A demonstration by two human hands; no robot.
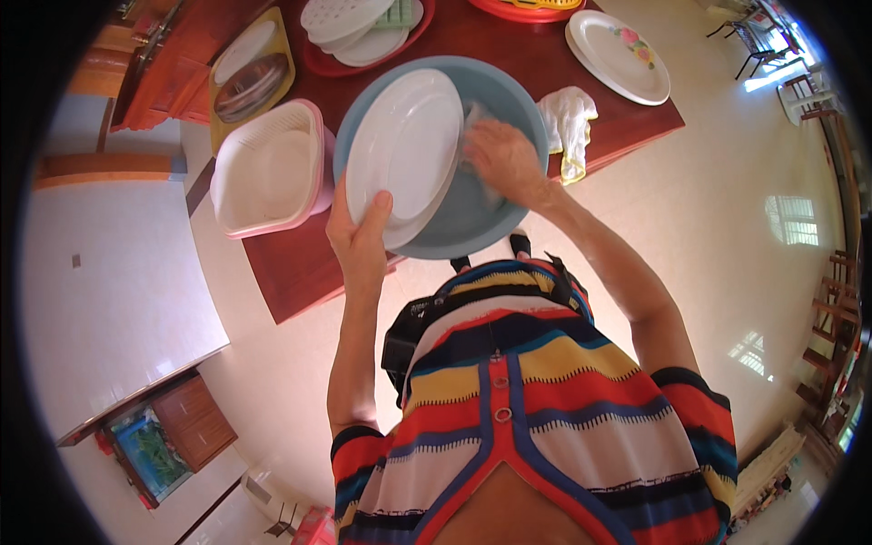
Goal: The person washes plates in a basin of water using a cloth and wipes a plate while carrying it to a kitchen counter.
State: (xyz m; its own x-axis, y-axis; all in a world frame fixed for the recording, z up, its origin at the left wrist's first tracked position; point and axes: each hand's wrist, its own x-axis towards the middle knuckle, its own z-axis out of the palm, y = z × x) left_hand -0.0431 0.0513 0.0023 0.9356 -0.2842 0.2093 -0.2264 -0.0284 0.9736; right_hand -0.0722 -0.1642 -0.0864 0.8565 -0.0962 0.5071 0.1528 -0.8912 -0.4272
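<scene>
My left hand point(362, 231) grips the lower left rim of a white oval plate point(405, 146), its thumb on the upper face; a second rim shows beneath it. The plate is tilted over a blue-grey plastic basin point(443, 248) and overlaps the basin's left side. My right hand point(504, 160), slightly blurred, is over the right part of the basin with a pale, wet-looking cloth point(477, 116) at its fingers. How much of the cloth it grips is partly hidden. A white cloth with yellow edging point(571, 126) lies against the basin's right side, hanging over the table edge.
The basin stands on a dark red wooden table point(286, 279). To its left are nested pink and white plastic baskets point(269, 177) and a yellow tray point(283, 20) with dishes. Behind is a red tray point(334, 67) of white dishes. Flowered oval plates point(616, 58) lie at the right.
</scene>
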